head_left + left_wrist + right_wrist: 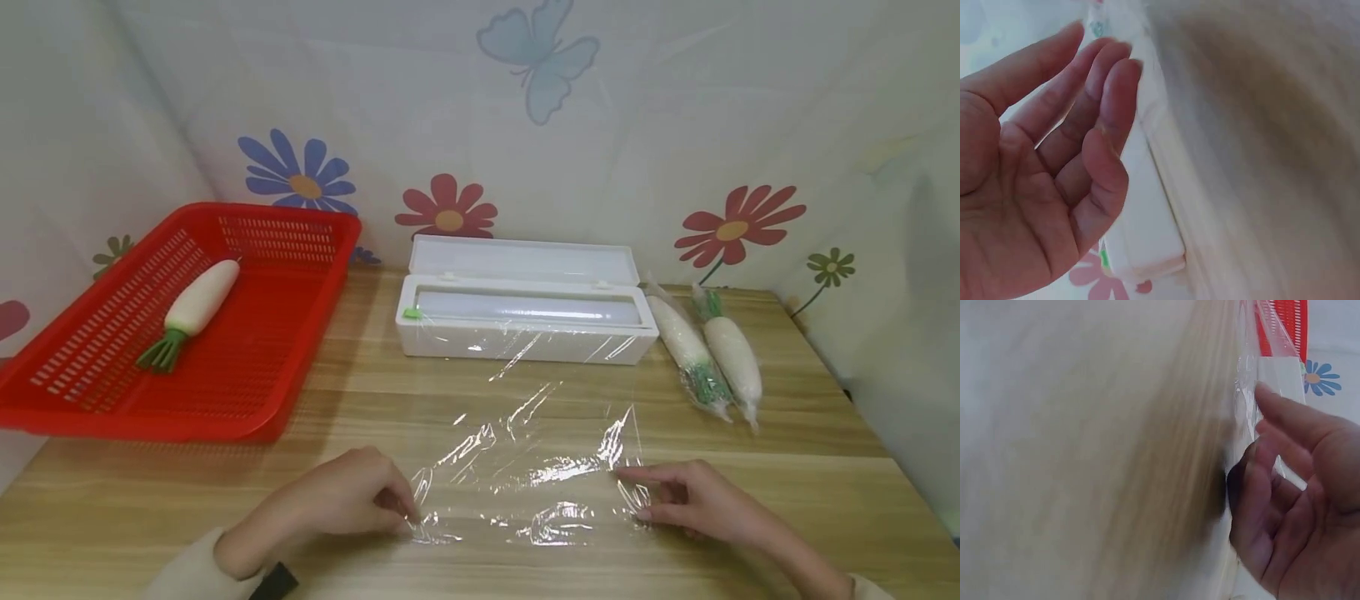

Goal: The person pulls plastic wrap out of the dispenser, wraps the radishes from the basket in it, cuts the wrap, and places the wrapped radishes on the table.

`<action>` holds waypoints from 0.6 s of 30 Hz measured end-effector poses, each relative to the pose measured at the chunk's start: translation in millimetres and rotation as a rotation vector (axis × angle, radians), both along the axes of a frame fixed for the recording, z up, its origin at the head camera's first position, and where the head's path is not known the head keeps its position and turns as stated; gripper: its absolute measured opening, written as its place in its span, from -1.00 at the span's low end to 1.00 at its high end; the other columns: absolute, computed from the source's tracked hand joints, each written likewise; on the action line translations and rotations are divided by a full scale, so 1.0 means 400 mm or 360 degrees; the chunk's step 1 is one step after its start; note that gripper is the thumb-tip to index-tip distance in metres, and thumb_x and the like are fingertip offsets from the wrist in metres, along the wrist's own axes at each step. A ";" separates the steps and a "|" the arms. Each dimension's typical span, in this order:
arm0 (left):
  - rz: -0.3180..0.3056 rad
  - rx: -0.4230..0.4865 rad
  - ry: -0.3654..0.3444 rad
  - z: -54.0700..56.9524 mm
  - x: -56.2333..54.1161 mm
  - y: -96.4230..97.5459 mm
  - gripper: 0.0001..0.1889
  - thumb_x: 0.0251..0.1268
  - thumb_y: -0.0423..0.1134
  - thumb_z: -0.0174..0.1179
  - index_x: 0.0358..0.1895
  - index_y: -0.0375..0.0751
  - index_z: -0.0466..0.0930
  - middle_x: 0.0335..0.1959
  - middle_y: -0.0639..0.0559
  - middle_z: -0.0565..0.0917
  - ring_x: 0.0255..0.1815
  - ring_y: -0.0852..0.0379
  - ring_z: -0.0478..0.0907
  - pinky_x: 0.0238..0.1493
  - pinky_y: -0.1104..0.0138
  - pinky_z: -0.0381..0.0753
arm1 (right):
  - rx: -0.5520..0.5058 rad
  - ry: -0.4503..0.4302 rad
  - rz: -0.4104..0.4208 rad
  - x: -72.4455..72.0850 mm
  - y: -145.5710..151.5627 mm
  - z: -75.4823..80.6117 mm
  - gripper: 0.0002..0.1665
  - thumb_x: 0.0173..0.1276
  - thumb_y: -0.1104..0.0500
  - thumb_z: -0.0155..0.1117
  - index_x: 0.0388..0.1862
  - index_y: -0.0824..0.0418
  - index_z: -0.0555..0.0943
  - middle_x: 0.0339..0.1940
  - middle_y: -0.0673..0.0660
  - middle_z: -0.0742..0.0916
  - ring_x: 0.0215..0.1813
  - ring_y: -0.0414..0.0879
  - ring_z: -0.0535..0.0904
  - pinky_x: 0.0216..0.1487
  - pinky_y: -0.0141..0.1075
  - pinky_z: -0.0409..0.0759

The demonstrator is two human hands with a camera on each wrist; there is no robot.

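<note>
Head view: my left hand (pixel 337 500) rests at 7 o'clock on the table (pixel 810 500), my right hand (pixel 693 500) at 5 o'clock, with the sheet of cling film (pixel 525 475) spread flat between them.
Left grip: fingertips pinch the film's near-left corner against the table.
Right grip: fingers curl onto the near-right edge and nip it; in the right wrist view crumpled film lies against my fingers (pixel 1285 412).
Film: it runs from the white dispenser box (pixel 525 321) at 12 o'clock toward me, wrinkled along the near edge.
Doing it well: I judge that I should pull both corners evenly outward and keep them low, so the creases flatten rather than cling together.
Count: one film sheet, one dispenser box, one red basket (pixel 300 367) at 10 o'clock holding one bare radish (pixel 198 304), two wrapped radishes (pixel 708 350) at 2 o'clock.
</note>
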State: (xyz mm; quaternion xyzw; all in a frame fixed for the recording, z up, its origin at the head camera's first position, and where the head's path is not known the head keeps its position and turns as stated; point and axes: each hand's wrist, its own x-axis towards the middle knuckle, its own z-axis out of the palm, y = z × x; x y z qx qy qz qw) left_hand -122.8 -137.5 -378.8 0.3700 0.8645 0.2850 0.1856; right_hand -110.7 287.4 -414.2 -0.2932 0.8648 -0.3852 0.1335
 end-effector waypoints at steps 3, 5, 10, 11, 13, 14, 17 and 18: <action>0.0098 0.0089 -0.0026 0.007 -0.003 -0.016 -0.88 0.01 -0.27 0.31 -0.32 -0.10 0.71 -0.51 0.32 0.62 -0.49 0.44 0.46 -0.39 0.48 0.50 | 0.0139 0.0069 -0.0009 -0.001 0.004 0.001 -0.34 0.11 -0.02 0.32 0.20 0.15 0.45 -0.77 -0.20 0.42 -0.71 -0.46 0.25 -0.75 -0.50 0.31; 0.0166 0.0151 -0.0021 0.019 -0.003 -0.029 -0.86 0.04 -0.32 0.28 -0.28 -0.15 0.70 -0.45 0.23 0.65 -0.44 0.40 0.49 -0.37 0.46 0.53 | 0.0229 0.0072 -0.0018 0.000 0.006 0.004 -0.28 0.07 -0.09 0.32 0.23 0.11 0.43 -0.77 -0.23 0.40 -0.70 -0.46 0.24 -0.72 -0.49 0.30; 0.0401 0.0321 0.0106 0.075 0.001 -0.063 -0.80 0.11 -0.24 0.26 -0.18 -0.15 0.68 -0.33 0.13 0.68 -0.35 0.34 0.51 -0.38 0.43 0.54 | 0.0325 0.0025 -0.0020 0.002 0.007 0.009 -0.21 0.06 -0.17 0.29 0.27 0.08 0.39 -0.79 -0.22 0.38 -0.71 -0.45 0.22 -0.73 -0.48 0.30; 0.0470 0.0346 0.0133 0.089 0.003 -0.071 -0.79 0.12 -0.20 0.25 -0.16 -0.13 0.67 -0.32 0.15 0.68 -0.35 0.33 0.52 -0.38 0.42 0.54 | 0.0331 0.0025 -0.0016 0.003 0.007 0.010 -0.21 0.06 -0.18 0.28 0.27 0.08 0.39 -0.79 -0.22 0.38 -0.71 -0.45 0.21 -0.73 -0.48 0.30; 0.0600 0.0411 0.0218 0.116 0.004 -0.087 -0.75 0.12 -0.15 0.26 -0.14 -0.12 0.67 -0.30 0.15 0.68 -0.35 0.30 0.53 -0.37 0.41 0.54 | 0.0339 0.0027 -0.0010 0.003 0.008 0.009 -0.20 0.06 -0.19 0.27 0.28 0.07 0.38 -0.79 -0.22 0.37 -0.71 -0.45 0.21 -0.72 -0.49 0.30; 0.0676 0.0422 0.0256 0.130 0.003 -0.097 -0.74 0.11 -0.14 0.26 -0.12 -0.11 0.66 -0.28 0.15 0.68 -0.35 0.28 0.54 -0.37 0.41 0.55 | 0.0344 0.0027 -0.0008 0.002 0.008 0.009 -0.20 0.06 -0.19 0.27 0.29 0.07 0.37 -0.78 -0.22 0.37 -0.71 -0.45 0.21 -0.71 -0.49 0.30; 0.0915 0.0422 0.0327 0.166 -0.007 -0.135 -0.68 0.12 -0.10 0.25 -0.04 -0.09 0.62 -0.18 0.09 0.67 -0.32 0.26 0.53 -0.34 0.41 0.54 | 0.0351 0.0026 -0.0004 0.001 0.008 0.008 -0.18 0.06 -0.20 0.26 0.29 0.06 0.36 -0.78 -0.23 0.37 -0.72 -0.45 0.20 -0.70 -0.49 0.31; 0.0988 0.0418 0.0346 0.175 -0.013 -0.151 -0.65 0.13 -0.08 0.24 -0.01 -0.09 0.60 -0.13 0.05 0.66 -0.29 0.26 0.54 -0.33 0.43 0.54 | 0.0353 0.0025 -0.0005 0.000 0.008 0.008 -0.18 0.06 -0.20 0.26 0.29 0.06 0.36 -0.78 -0.23 0.36 -0.72 -0.45 0.20 -0.70 -0.49 0.31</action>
